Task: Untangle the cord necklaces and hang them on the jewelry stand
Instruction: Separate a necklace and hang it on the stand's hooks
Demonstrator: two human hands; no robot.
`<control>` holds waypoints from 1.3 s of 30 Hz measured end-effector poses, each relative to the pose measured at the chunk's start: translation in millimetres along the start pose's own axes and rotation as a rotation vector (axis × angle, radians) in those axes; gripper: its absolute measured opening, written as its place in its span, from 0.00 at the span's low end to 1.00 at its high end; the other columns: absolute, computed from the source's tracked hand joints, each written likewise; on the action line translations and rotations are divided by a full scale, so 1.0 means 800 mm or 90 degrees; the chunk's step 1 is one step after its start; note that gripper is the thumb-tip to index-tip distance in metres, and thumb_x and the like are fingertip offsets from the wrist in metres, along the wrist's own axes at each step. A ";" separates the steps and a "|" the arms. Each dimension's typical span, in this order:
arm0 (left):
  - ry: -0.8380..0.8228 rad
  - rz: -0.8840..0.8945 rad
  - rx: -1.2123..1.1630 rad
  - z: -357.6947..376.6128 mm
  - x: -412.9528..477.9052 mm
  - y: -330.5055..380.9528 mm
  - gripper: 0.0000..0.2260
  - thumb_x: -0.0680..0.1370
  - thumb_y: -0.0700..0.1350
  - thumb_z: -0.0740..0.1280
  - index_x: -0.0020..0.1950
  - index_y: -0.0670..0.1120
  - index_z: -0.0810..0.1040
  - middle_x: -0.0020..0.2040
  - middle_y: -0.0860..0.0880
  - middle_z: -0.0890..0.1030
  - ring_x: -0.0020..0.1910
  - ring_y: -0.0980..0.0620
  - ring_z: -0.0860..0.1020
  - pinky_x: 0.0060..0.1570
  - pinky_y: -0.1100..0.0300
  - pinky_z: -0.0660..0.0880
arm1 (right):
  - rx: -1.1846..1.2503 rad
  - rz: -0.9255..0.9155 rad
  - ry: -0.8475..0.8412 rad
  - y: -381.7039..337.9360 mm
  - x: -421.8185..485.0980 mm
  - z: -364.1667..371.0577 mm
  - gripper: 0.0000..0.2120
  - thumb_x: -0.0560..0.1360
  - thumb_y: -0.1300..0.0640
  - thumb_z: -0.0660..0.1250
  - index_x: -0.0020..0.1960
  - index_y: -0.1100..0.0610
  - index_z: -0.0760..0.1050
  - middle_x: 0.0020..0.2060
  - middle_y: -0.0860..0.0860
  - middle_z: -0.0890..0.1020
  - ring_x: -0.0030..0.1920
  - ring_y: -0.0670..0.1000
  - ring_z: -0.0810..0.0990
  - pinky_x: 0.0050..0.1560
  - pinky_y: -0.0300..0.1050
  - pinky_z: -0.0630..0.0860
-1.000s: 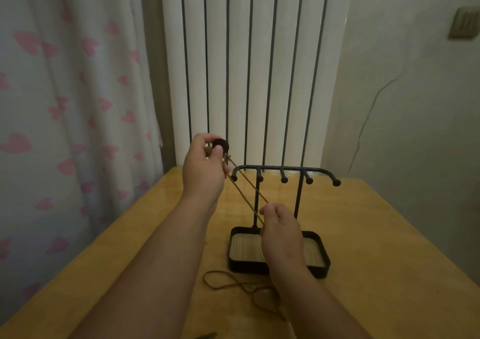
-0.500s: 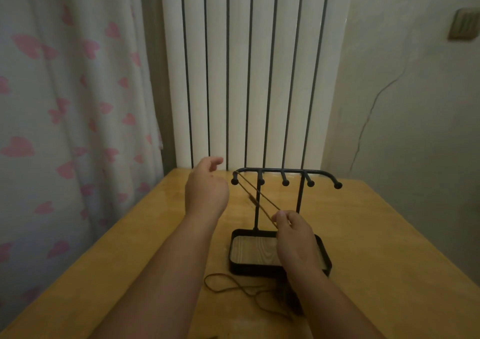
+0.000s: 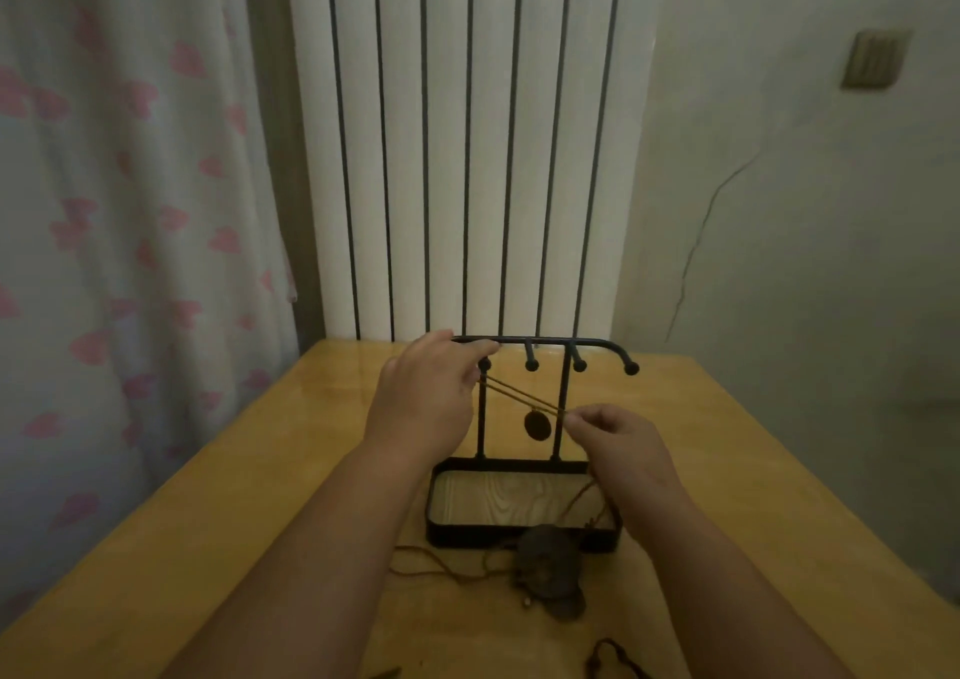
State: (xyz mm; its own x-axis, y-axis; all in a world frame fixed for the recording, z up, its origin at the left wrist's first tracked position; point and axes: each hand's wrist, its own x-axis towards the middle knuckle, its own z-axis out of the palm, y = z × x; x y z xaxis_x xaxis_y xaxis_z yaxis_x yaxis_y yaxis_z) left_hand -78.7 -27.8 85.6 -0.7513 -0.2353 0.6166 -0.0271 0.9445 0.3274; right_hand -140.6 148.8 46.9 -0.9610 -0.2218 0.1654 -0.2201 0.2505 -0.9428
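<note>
The black jewelry stand (image 3: 561, 397) stands on the wooden table, with a wood-lined base tray (image 3: 441, 475). A tan cord necklace (image 3: 519, 396) stretches taut from the stand's left end down to my right hand (image 3: 621, 444), which pinches it. Its dark oval pendant (image 3: 536, 424) hangs on the cord between the two posts. My left hand (image 3: 423, 400) is at the bar's left end with straight fingers touching the bar; it hides the leftmost hook. A second necklace lies in front of the tray: a thin cord (image 3: 421, 564) and a dark grey pendant (image 3: 548, 566).
Another dark cord (image 3: 605, 655) lies at the table's near edge. A white ribbed radiator (image 3: 467, 158) stands behind the table, a heart-print curtain (image 3: 130, 210) on the left, a wall (image 3: 805, 262) on the right.
My left hand let go of the dark pendant and dropped to the bar's left end. The pendant now hangs on the cord. My right hand moved right, still pinching the cord.
</note>
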 end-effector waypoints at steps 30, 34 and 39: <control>0.108 -0.052 0.008 0.019 0.009 0.028 0.08 0.80 0.48 0.64 0.55 0.50 0.81 0.49 0.54 0.81 0.48 0.57 0.74 0.50 0.57 0.72 | 0.368 0.097 0.021 -0.076 0.029 -0.076 0.10 0.81 0.60 0.61 0.61 0.55 0.74 0.49 0.56 0.84 0.46 0.53 0.85 0.39 0.45 0.82; 0.109 -0.061 0.009 0.018 0.010 0.030 0.10 0.80 0.49 0.63 0.57 0.50 0.81 0.49 0.54 0.81 0.47 0.58 0.73 0.49 0.59 0.72 | 0.231 0.070 -0.029 -0.091 0.029 -0.074 0.09 0.80 0.60 0.62 0.60 0.55 0.75 0.47 0.55 0.84 0.46 0.54 0.84 0.41 0.47 0.82; 0.066 -0.071 0.091 0.012 0.011 0.037 0.13 0.79 0.55 0.63 0.61 0.55 0.78 0.53 0.56 0.79 0.54 0.54 0.75 0.58 0.52 0.70 | 0.413 0.141 -0.173 -0.103 0.033 -0.070 0.25 0.81 0.41 0.56 0.62 0.60 0.75 0.57 0.59 0.82 0.56 0.57 0.82 0.57 0.52 0.77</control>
State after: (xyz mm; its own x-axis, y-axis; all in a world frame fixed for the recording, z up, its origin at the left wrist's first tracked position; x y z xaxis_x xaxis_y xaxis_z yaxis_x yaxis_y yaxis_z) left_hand -92.0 -0.1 93.8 -0.6660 -0.3563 0.6553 -0.2052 0.9322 0.2982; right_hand -157.2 175.4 145.1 -0.8773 -0.4776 -0.0470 0.1985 -0.2719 -0.9416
